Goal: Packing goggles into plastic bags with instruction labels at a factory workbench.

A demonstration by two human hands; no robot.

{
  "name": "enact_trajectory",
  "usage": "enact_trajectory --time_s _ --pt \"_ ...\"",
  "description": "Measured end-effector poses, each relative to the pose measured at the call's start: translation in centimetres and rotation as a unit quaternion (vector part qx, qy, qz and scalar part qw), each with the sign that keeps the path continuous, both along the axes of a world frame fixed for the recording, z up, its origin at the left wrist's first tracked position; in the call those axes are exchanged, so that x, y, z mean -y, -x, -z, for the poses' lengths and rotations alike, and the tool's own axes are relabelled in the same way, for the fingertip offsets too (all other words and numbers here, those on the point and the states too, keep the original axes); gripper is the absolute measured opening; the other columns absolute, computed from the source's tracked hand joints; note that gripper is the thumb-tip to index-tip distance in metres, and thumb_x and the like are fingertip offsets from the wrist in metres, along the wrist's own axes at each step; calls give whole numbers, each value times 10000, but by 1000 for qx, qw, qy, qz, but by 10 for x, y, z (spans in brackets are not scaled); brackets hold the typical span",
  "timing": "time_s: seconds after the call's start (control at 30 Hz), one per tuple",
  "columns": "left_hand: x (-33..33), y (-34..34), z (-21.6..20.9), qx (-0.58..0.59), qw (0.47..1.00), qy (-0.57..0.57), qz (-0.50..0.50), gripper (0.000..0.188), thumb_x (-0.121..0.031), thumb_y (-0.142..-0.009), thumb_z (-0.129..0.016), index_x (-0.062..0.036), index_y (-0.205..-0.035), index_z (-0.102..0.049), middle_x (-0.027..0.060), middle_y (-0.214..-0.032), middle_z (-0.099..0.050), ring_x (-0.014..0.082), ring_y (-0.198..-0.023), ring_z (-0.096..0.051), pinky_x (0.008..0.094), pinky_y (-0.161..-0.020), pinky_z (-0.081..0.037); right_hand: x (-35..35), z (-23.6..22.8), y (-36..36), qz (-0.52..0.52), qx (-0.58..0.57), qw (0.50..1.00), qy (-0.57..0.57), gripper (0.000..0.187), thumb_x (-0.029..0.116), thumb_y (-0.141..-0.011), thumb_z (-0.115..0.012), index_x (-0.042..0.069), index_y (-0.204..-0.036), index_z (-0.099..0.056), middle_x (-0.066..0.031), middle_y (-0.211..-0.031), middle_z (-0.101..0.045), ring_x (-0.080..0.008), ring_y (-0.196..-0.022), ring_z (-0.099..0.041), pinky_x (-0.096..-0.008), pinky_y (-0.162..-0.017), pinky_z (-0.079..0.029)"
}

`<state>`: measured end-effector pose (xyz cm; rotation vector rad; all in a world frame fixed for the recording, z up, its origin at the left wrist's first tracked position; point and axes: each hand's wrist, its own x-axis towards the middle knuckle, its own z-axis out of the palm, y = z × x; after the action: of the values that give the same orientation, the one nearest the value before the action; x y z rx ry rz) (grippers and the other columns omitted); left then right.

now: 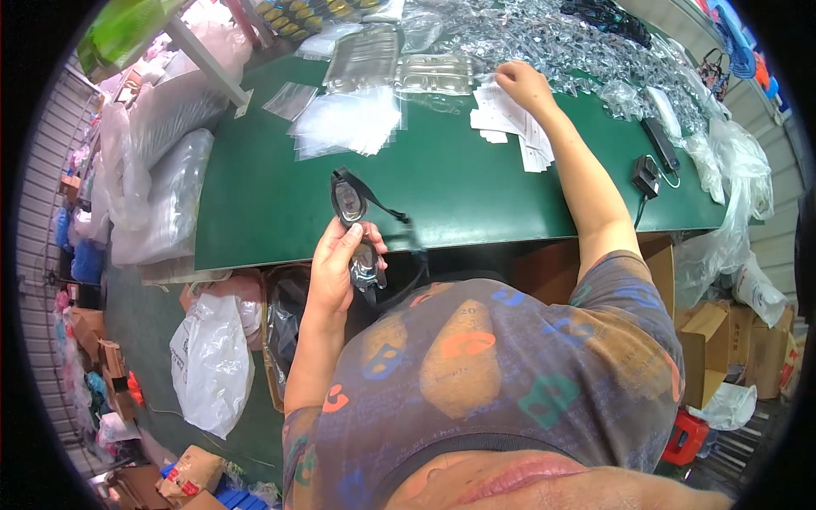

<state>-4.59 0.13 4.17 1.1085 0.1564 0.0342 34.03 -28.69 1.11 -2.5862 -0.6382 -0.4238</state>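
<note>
My left hand [333, 265] is closed around a pair of dark swim goggles [348, 204] by the nose bridge, near the table's front edge. One lens points up and away, and the black strap hangs to the right. My right arm stretches far across the table. At its end my right hand [525, 87] has its fingers curled together at the far edge of some white paper slips [501, 117]; what lies between the fingertips is hidden. Left of the slips lie a fanned stack of clear plastic bags [348, 121] and clear plastic trays [435, 75].
A large heap of clear plastic pieces [544, 42] covers the back of the green table [280, 195]. A black adapter [646, 176] with a cable sits at the right. Wrapped plastic bundles [170, 195] lean at the left edge. Cardboard boxes [705, 348] stand below, right.
</note>
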Motion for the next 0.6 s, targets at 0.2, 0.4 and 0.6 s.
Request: enact_trajectory --time_s 0.2,0.4,0.6 --pt "4 -17 26 -41 996 74 -17 226 -195 -1030 -541 -49 -1203 -540 80 -962 -635 190 -845 -654 359 -666 -597 -47 -70 141 -253 -195 854 -411 92 91 -927 -624 12 -955 -662 -22 -890 -616 -111 -847 -574 -259 -787 -450" --pt "18 -30 26 -40 986 153 -48 237 -208 -1054 -514 -43 -1212 -578 55 -1061 -665 135 -955 -652 308 -865 -534 -108 -57 267 -437 155 885 -38 169 223 -749 -753 138 -826 -629 -17 -860 -564 -220 -844 -599 -417 -884 -424" --pt "21 -13 6 -7 986 162 29 332 -138 -1025 -535 -42 -1341 -501 65 -1181 -629 148 -1084 -621 341 -931 -526 -107 -61 268 -405 100 906 71 164 213 -771 -748 128 -865 -644 -31 -841 -599 -225 -821 -627 -406 -839 -415"
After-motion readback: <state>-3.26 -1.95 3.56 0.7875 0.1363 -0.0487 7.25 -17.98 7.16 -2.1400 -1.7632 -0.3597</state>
